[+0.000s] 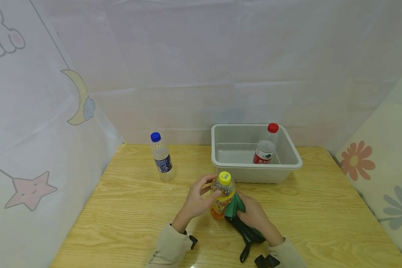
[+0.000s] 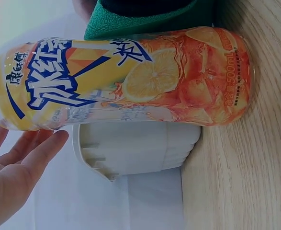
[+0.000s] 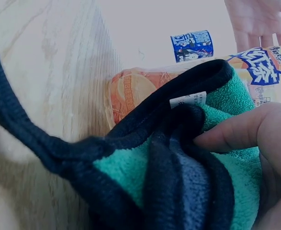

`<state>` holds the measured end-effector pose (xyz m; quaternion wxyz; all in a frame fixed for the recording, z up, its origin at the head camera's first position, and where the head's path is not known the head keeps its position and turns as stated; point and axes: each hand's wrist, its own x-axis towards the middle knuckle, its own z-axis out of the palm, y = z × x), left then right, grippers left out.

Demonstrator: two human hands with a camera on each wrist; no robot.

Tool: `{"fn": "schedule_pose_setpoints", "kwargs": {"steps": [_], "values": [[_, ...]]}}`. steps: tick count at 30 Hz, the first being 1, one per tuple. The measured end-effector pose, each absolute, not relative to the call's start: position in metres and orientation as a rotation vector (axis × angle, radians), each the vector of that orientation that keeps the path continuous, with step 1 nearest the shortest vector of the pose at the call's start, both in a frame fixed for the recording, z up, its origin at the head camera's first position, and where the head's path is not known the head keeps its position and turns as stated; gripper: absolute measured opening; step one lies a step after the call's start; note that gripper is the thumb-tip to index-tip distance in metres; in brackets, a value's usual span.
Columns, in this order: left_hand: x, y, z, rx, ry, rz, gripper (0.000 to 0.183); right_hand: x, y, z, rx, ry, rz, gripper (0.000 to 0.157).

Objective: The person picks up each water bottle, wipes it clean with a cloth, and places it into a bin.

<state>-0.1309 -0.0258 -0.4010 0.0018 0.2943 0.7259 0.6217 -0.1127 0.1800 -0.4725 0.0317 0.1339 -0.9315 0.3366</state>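
With my left grip (image 1: 196,203) I am holding the yellow-capped bottle (image 1: 221,204) loosely round its upper part; it is standing upright on the bench (image 1: 120,219), near the middle. With my right grip (image 1: 253,214) I am pinching a green, black-edged cloth (image 1: 233,205), which is lying against the bottle's right side, its dark strap (image 1: 245,252) trailing nearer me. Behind, slightly right, a pale bin (image 1: 254,166) is holding a red-capped bottle (image 1: 265,150). Far left, a blue-capped bottle (image 1: 162,160) is standing.

Blue-capped bottle (image 1: 162,162), red-capped bottle (image 1: 265,147) in grey tub (image 1: 251,174), wooden table (image 1: 130,208)
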Motion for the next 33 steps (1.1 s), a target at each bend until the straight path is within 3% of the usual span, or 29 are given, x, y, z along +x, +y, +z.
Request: {"fn": "schedule_pose_setpoints", "kwargs": {"steps": [7,13,25,33], "values": [[-0.144,-0.023,-0.432,0.911,2.327,1.918,0.050,-0.107,0.181,-0.472,0.415,-2.865,1.031,0.061],[-0.145,-0.024,-0.435,0.926,2.366,1.928,0.047,-0.103,0.182,-0.469,0.426,-2.867,1.048,0.061],[-0.131,-0.027,-0.402,0.944,2.317,1.946,0.048,-0.101,0.189,-0.470,0.372,-2.865,1.082,0.061],[-0.130,-0.027,-0.399,0.936,2.315,1.948,0.048,-0.099,0.199,-0.460,0.323,-2.824,1.109,0.060]]}}
